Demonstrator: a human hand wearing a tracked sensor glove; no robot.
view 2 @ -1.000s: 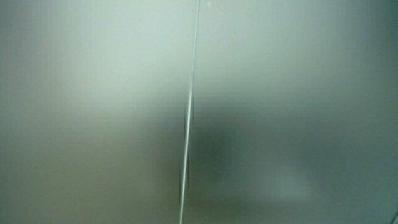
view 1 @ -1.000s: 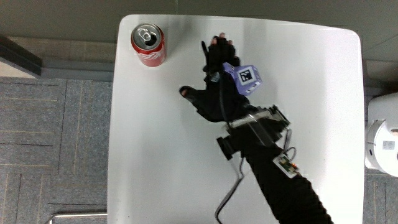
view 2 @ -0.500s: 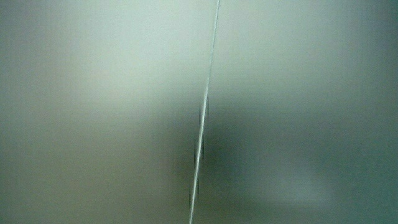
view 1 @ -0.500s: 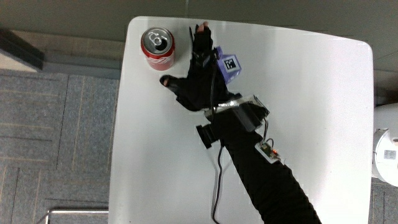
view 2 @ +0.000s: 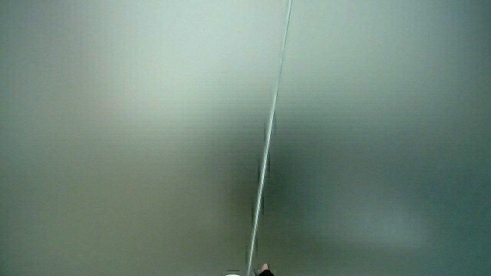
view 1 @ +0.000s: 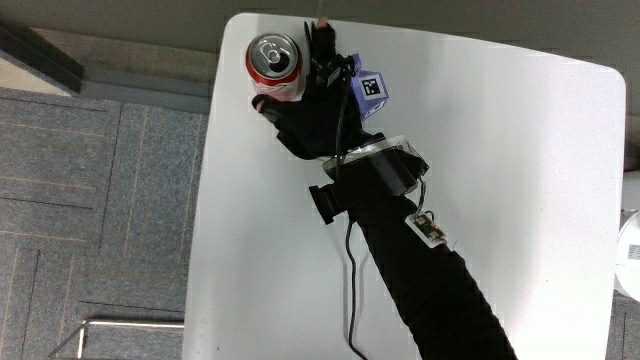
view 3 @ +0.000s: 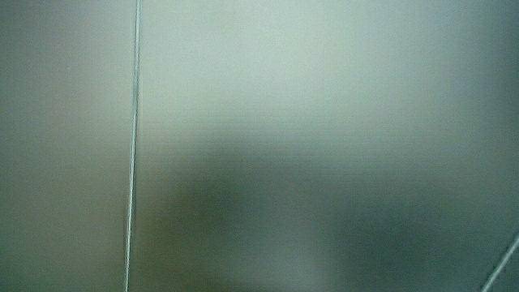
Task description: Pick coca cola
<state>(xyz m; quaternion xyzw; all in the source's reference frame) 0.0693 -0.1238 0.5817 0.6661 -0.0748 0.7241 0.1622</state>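
Note:
A red Coca-Cola can (view 1: 275, 62) stands upright at a corner of the white table (view 1: 520, 180), silver top with the tab showing. The black-gloved hand (view 1: 308, 100) lies right beside the can, with the patterned cube (view 1: 368, 89) on its back. Its fingers (view 1: 324, 45) stretch along one side of the can, and the thumb (view 1: 263, 104) lies at the side nearer to the person. The can sits in the crook between them; the fingers are spread, not wrapped around it. Both side views show only a pale wall.
The forearm (view 1: 430, 270) carries a wrist device and a dangling cable (view 1: 350, 300) across the table. The can stands close to two table edges. Grey carpet (view 1: 100, 200) lies below, with a metal bar (view 1: 120, 324) on it.
The hand has moved across the table toward the can at the corner, from a gap away to right against it, thumb and fingers now on either side of it.

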